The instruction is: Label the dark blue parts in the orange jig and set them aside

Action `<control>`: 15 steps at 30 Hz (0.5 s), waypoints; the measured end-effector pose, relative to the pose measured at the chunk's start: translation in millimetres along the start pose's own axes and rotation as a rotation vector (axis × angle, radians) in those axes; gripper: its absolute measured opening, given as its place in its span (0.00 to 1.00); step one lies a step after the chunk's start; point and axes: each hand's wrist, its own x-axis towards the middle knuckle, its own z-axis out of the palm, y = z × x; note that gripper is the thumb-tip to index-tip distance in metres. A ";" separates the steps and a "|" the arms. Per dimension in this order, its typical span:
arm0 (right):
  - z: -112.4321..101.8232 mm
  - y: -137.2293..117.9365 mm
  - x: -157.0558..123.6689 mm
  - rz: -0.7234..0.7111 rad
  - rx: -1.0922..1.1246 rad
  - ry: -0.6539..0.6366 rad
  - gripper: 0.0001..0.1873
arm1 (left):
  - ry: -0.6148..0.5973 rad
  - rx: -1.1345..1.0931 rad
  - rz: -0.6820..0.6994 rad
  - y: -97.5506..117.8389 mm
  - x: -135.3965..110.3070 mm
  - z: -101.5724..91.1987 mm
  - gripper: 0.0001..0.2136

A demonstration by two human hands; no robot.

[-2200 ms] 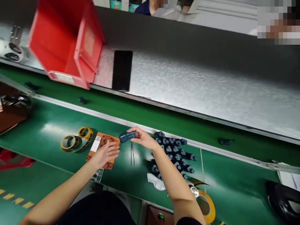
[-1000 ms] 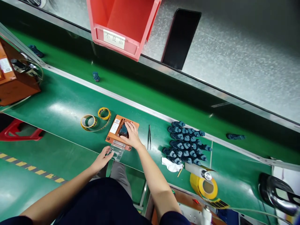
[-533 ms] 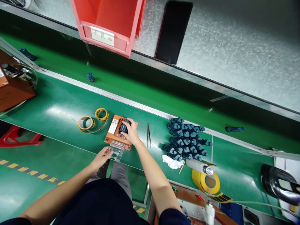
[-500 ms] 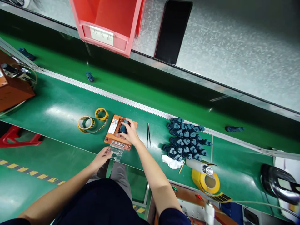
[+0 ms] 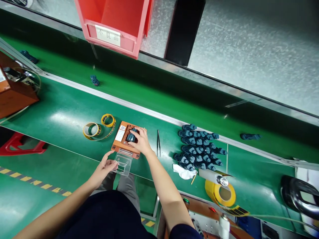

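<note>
An orange fixture (image 5: pixel 118 143) with a white label lies near the bench's front edge. A dark blue-black moulded part (image 5: pixel 131 136) sits in its recess. My right hand (image 5: pixel 141 141) is closed around that part from the right, thumb on the near side and fingers on the far side. A clear hinged cover (image 5: pixel 124 162) hangs folded out from the fixture's near side. My left hand (image 5: pixel 107 166) is at the cover's left edge, thumb on it and index finger stretched toward the fixture's corner; its grip is partly hidden. Black tweezers (image 5: pixel 159 142) lie right of the fixture.
Two label rolls (image 5: pixel 91 130) lie left of the fixture. Several dark moulded parts (image 5: pixel 196 146) stand in rows at right, near a white cloth (image 5: pixel 183 171) and a big yellow roll (image 5: pixel 225 195). Behind are a red bin (image 5: pixel 129 48) and a black phone (image 5: pixel 184 33).
My left index finger has stretched out toward the fixture's corner, and the clear cover has tipped down flatter. My right hand stays on the dark part, which shows a little more.
</note>
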 end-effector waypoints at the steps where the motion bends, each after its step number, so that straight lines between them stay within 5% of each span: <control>1: -0.1 0.4 0.4 -0.005 0.001 -0.027 0.38 | -0.011 -0.002 0.003 6.3 -3.4 2.9 0.36; 7: 8.5 -1.7 -1.5 -0.037 -0.019 -0.155 0.45 | -0.054 -0.090 -0.026 33.8 -0.9 14.4 0.24; 11: 6.3 21.7 -33.2 0.286 -0.085 0.213 0.28 | -0.124 -0.176 -0.040 51.4 23.4 23.5 0.22; 13: 3.0 38.5 -59.5 0.499 -0.173 0.411 0.26 | -0.149 -0.176 -0.057 58.7 41.1 30.9 0.19; 15: 1.8 51.9 -85.4 0.582 -0.203 0.466 0.27 | -0.140 -0.150 -0.088 62.4 59.2 38.0 0.18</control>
